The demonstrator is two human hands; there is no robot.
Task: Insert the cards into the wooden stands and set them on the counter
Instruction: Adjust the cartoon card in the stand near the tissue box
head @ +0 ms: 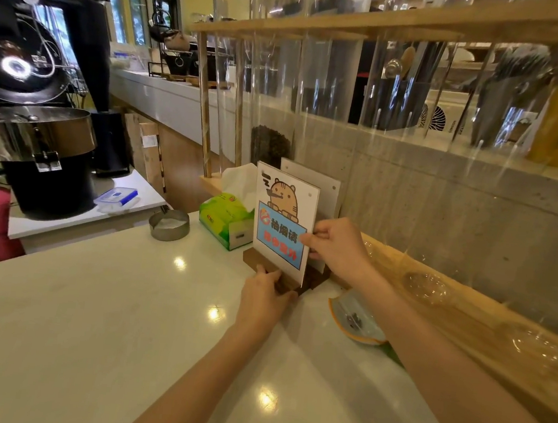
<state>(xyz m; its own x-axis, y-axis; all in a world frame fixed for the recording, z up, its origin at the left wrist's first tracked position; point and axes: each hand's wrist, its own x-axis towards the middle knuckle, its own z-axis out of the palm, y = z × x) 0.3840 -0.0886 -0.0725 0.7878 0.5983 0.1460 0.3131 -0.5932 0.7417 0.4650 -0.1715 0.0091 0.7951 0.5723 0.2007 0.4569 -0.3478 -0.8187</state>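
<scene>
Now both hands on card (283,218), stand (266,265).

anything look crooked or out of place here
Nothing stands out. The tiger card stands upright in its wooden stand, held by the left hand at the base and the right hand at the edge. A second card stands behind it. No spills on the counter.

Both my forearms are bare right up to where the picture cuts them off; no sleeve shows on either. My left hand (263,296) and my right hand (337,248) wear no gloves, rings, watch or bracelet that I can see.
</scene>
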